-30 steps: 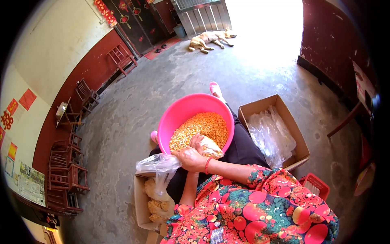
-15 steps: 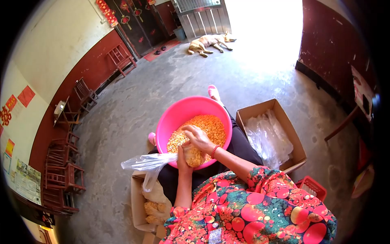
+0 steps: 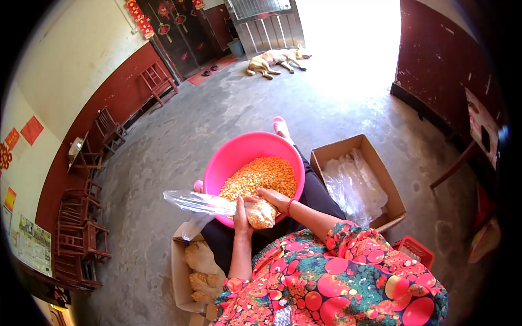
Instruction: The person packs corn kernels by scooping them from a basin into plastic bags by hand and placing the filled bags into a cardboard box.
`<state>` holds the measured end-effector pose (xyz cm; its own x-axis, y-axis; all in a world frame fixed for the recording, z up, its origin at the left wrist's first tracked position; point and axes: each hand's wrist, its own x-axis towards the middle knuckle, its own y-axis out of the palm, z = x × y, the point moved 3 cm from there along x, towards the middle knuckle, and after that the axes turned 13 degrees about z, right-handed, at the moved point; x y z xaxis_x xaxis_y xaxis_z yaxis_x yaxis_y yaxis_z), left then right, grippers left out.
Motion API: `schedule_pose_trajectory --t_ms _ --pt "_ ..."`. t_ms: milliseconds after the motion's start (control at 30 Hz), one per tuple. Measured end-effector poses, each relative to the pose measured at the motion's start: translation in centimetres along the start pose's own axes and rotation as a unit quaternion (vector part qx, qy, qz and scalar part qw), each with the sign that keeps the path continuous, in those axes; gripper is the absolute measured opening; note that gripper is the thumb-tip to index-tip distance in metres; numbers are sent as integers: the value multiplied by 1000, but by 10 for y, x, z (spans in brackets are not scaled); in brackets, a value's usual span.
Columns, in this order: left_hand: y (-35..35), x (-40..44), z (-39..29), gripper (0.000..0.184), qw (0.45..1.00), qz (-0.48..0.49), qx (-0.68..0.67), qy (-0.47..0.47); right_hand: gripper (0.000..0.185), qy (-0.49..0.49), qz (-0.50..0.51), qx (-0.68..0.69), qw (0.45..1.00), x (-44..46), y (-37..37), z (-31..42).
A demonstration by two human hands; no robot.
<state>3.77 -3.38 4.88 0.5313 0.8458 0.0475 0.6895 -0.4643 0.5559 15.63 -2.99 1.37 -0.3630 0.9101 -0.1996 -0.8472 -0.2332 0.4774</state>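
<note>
A clear plastic bag (image 3: 262, 215) with yellow-orange grains, which look like corn kernels, in its lower end is held over the near rim of a pink basin (image 3: 215, 165). My left hand (image 3: 242, 216) is closed around the bag on its left side, and the bag's loose upper part (image 3: 198, 202) trails out to the left. Against the bag's far right side lies my right hand (image 3: 276, 200), its fingers curled on the plastic and partly hidden. More loose kernels (image 3: 263, 175) fill the basin's bottom. The basin sits between my legs.
At right stands a cardboard box (image 3: 399, 204) of clear plastic bags; at lower left another box (image 3: 179, 271) holds filled bags. A red plastic basket (image 3: 416, 251) is by my right side. A dog (image 3: 276, 60) lies near the doorway. Wooden chairs (image 3: 87, 239) line the left wall.
My right hand has come down from above the bag onto its side, and its fingers have closed in. The bag has tilted slightly, showing more kernels. The view has shifted a little.
</note>
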Motion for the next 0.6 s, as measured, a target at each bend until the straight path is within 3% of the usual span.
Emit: schedule_pose_trajectory --t_ms 267,367,500,600 --pt "6 -3 -4 39 1000 19 -15 -6 37 -46 0 -2 999 4 -6 -1" --pt "-1 -3 -2 38 999 23 37 16 31 -42 8 125 991 -4 -1 10" --pt "-3 -1 0 39 999 26 36 11 28 -25 -1 112 993 -5 -2 9" --pt "-4 0 1 40 999 28 31 12 24 -51 -15 22 998 -4 -3 8"
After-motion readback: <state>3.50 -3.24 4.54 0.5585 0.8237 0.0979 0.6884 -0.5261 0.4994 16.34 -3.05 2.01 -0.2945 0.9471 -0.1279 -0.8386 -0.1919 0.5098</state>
